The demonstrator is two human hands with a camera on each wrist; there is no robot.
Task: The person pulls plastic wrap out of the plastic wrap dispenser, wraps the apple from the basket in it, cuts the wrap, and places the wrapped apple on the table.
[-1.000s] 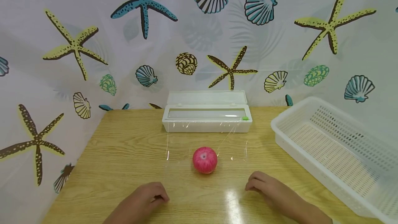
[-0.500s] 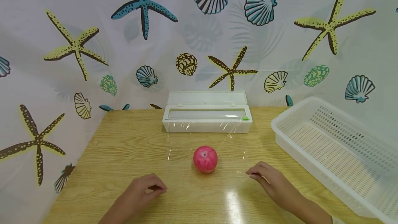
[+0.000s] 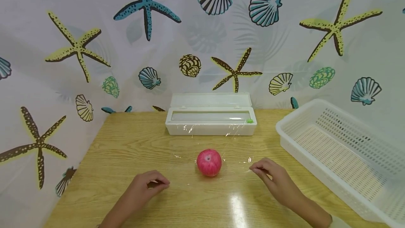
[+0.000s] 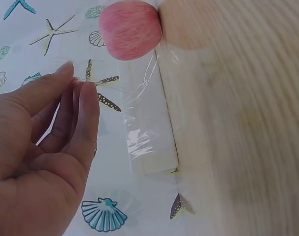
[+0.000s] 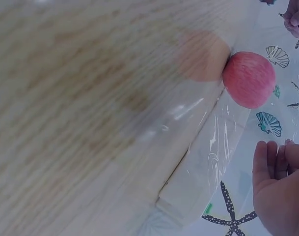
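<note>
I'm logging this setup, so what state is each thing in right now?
White box: lid open, tilted back
Green tab: at the box's right end
Clear film: drawn out; whether cut free, I can't tell
Left grip: pinching film
Right grip: pinching film
Apple: resting on the table
White basket: upright, open-topped

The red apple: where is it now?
In the head view, the red apple sits on the table, on the near side of the white box, between and beyond the left hand and right hand.
</note>
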